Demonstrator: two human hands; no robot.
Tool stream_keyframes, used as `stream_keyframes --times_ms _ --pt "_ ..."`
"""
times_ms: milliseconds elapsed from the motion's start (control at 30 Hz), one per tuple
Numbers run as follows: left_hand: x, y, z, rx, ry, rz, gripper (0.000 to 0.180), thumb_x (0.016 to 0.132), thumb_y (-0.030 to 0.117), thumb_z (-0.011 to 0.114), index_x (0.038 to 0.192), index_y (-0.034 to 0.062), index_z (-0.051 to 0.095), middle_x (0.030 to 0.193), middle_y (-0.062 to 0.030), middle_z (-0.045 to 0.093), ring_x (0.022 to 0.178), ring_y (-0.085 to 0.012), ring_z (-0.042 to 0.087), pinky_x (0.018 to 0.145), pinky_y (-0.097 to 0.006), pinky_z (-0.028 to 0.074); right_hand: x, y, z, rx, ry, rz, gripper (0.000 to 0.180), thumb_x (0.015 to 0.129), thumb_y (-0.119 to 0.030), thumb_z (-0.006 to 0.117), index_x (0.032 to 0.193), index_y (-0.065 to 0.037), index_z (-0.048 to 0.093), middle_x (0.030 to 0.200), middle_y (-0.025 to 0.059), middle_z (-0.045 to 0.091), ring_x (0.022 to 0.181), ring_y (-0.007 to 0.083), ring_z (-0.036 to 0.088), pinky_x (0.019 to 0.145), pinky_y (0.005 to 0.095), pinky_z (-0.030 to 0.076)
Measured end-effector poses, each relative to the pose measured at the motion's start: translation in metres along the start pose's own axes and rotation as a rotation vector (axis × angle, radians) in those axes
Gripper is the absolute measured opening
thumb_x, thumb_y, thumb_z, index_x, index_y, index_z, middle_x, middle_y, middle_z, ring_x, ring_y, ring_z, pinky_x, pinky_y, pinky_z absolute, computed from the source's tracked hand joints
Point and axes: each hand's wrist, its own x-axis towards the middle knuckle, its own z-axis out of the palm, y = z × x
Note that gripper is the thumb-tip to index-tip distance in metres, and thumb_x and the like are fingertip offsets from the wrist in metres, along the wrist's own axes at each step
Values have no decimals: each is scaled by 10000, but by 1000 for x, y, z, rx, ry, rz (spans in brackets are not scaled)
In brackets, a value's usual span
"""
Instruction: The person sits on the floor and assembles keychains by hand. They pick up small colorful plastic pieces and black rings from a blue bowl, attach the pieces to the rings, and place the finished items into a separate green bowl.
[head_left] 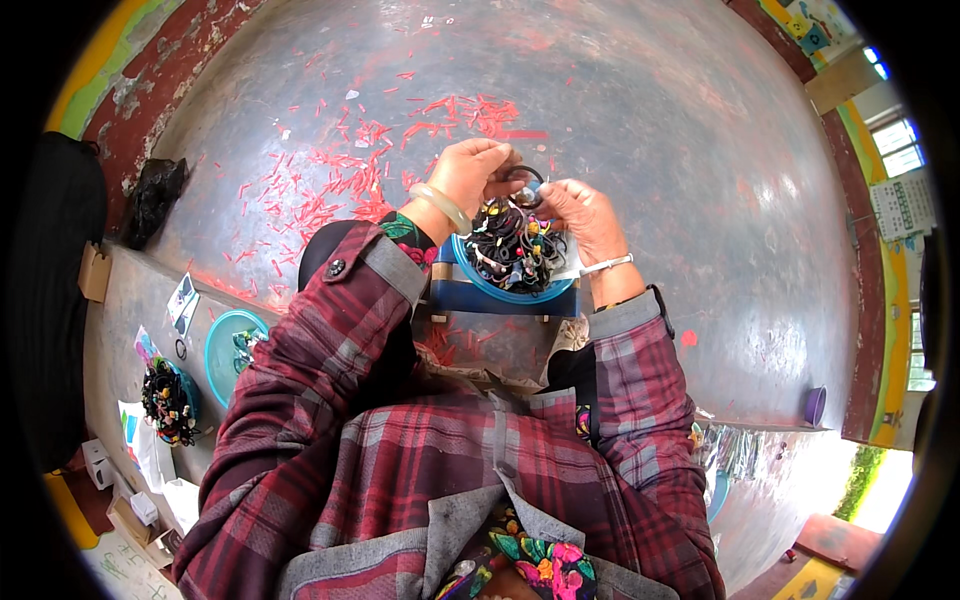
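Between my two hands, above a blue basin (466, 268), is a black elastic hair tie (524, 172) with a small shiny, greyish piece on it. My left hand (462, 182), with a pale bangle at the wrist, pinches the band from the left. From the right, my right hand (590, 218) grips it beside the shiny piece with thumb and forefinger. A heap of black hair ties (515, 250) with colourful beads and ornaments fills the basin just under my fingers. The basin rests on a dark blue surface (500, 298) in front of my lap.
Red scraps (345, 180) litter the floor ahead and to the left. At my left are a turquoise basin (226, 345), another heap of dark hair ties (168, 402) and a cardboard box (95, 272). A black plastic bag (158, 200) lies farther left. A purple container (815, 404) stands at right.
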Motion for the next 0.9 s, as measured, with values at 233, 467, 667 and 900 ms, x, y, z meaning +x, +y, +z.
stream_keyframes --times_ms 233,467,667,900 --pt "3 1 -6 -39 28 8 181 889 130 494 942 -35 544 875 -114 605 783 -205 628 666 -274 546 4 8 -4 -125 -73 9 164 795 -155 640 867 -8 630 739 55 645 633 102 595 561 194 429" --pt "1 4 -3 -72 -21 -22 188 876 126 523 963 -40 532 911 -117 589 801 -212 619 644 -263 535 3 10 -5 -94 -67 -9 165 790 -133 644 856 19 639 739 70 646 638 121 602 575 213 452" --pt "-2 6 0 -128 9 -21 180 877 142 531 955 -13 578 899 -75 606 798 -164 621 635 -223 542 4 9 -7 -48 -45 -1 181 785 -130 644 853 38 651 762 87 652 668 135 605 619 247 474" --pt "-2 5 0 -213 -11 22 180 877 137 531 943 -23 581 899 -93 609 816 -166 616 675 -243 550 5 10 -7 -84 -61 33 195 796 -168 641 859 17 646 782 81 655 685 137 618 609 226 460"
